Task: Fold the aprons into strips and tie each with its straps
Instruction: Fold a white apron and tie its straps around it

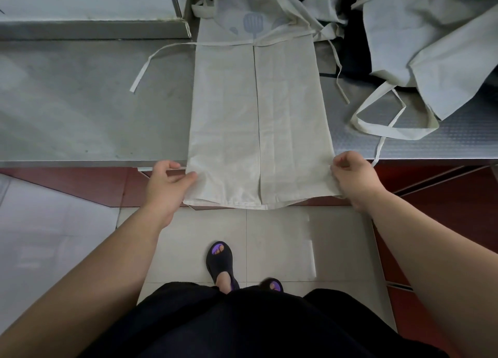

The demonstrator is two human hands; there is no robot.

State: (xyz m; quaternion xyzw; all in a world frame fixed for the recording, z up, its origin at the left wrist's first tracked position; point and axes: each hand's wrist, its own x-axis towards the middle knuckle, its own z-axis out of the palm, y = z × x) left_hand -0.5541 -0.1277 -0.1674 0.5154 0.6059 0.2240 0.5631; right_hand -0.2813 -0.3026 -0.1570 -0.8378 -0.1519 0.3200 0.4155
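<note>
1. Apron [226,115]: pale cream, it lies lengthwise on the steel worktop [80,110] straight ahead of the person. Its two sides are folded in and meet along a middle line.
2. Nearest the camera are black clothing [242,325] and a black sandal with a purple insole [219,260] on pale floor tiles [280,239].
3. The apron's near hem hangs over the worktop's front edge, above the floor.
4. The left grip [167,180] is clamped on the left edge of that overhanging end, with the thumb lying on top of the cloth.
5. The right grip [350,174] pinches the right edge with curled fingers.
6. Farther along, a strap [139,74] trails left from the apron's waist across the worktop, its end lying free.
7. At the apron's far end the cloth carries a blue spatula print [253,23].
8. At the far right sits a crumpled heap of other aprons [420,34]. One looped strap [382,130] from the heap lies on the worktop, and a strap end dangles over the front edge just beside the right grip.
</note>
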